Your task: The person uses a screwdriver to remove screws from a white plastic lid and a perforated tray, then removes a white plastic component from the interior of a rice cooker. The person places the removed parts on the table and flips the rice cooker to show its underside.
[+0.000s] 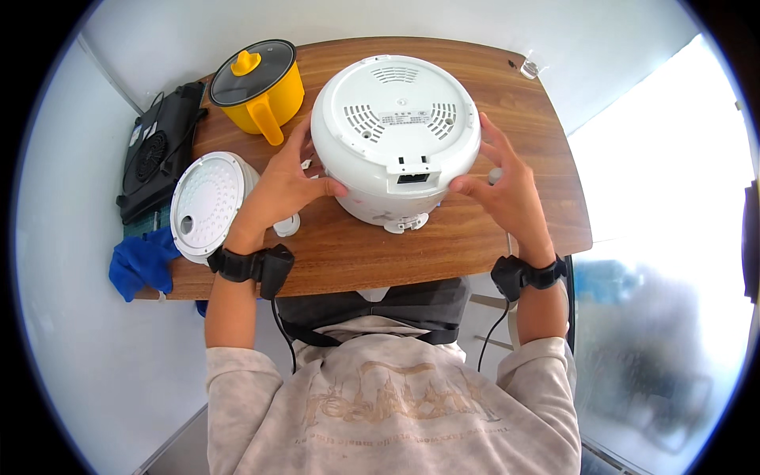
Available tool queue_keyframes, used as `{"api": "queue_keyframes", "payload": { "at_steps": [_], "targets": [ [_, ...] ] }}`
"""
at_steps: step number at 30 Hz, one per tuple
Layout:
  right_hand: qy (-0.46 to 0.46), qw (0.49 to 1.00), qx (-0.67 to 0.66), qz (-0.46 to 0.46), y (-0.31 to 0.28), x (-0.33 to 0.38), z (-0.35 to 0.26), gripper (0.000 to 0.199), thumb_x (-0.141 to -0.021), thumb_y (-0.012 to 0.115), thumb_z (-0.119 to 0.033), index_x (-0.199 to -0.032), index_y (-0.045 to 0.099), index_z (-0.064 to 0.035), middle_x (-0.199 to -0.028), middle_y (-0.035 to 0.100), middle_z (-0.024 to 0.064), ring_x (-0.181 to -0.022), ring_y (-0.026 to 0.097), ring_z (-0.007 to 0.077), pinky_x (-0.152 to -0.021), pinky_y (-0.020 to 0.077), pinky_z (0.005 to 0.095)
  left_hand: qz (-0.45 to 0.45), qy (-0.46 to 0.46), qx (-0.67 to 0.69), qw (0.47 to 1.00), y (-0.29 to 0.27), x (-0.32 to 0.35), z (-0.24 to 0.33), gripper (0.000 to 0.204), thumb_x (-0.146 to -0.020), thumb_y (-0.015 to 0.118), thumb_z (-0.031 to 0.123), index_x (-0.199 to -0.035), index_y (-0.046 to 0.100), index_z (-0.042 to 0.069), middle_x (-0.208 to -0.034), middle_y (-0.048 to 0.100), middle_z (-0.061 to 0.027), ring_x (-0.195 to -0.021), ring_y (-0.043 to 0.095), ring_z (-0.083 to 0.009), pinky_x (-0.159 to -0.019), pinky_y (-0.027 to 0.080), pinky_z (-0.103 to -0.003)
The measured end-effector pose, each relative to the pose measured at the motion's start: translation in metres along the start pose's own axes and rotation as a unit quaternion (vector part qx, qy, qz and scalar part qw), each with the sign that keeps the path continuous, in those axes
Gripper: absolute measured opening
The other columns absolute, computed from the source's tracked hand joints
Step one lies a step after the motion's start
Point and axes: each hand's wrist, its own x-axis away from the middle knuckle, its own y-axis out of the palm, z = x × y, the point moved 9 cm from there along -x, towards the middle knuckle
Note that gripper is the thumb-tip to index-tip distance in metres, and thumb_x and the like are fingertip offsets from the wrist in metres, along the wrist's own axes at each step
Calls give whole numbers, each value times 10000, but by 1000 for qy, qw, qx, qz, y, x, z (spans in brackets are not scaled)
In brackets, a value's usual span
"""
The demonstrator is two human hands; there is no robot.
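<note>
A white rice cooker (364,182) is upside down on the wooden table, its vented base facing up. The dark power socket and a white latch are on the side nearest me. My left hand (291,188) grips its left side, thumb at the lower front and fingers partly hidden behind it. On the opposite side my right hand (508,188) holds it with the thumb in front and the fingers spread up along the wall. A round white dotted part, like a lid (226,186), lies beside my left forearm. Near my left wrist sits a small white round piece (287,226).
At the back left stands a yellow pot (289,91) with a dark lid, its handle pointing toward me. Left of it, a black appliance with a fan grille (152,154) leans at the table edge. A blue cloth (142,265) hangs there. A small clear container (530,69) is far right.
</note>
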Motion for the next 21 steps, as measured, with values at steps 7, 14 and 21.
{"api": "queue_keyframes", "payload": {
  "at_steps": [7,14,21],
  "targets": [
    [-8,999,33,20,5,14,-8,1099,-708,906,-457,-1562,347,-50,-1338,640,228,-1051,710,325,-930,532,392,-39,-42,66,996,0,-2,1,1262,-624,969,273,-1622,205,160,-1566,407,-144,-1471,372,-340,-1156,401,-465],
    [-19,997,62,-35,-19,16,-13,844,-815,811,-188,-1537,389,-79,-1231,659,177,-818,660,212,-753,541,329,-69,-51,32,996,-3,-5,8,1331,-601,983,336,-1639,162,189,-1592,386,-143,-1470,375,-349,-1165,381,-490],
    [-76,992,-100,23,-103,9,-73,510,-742,560,3,-1246,504,-53,-971,600,51,-753,547,90,-691,477,266,-69,-61,-11,996,-8,1,4,1274,-665,952,380,-1633,162,130,-1589,385,-170,-1452,401,-353,-1158,392,-475]
  ]
}}
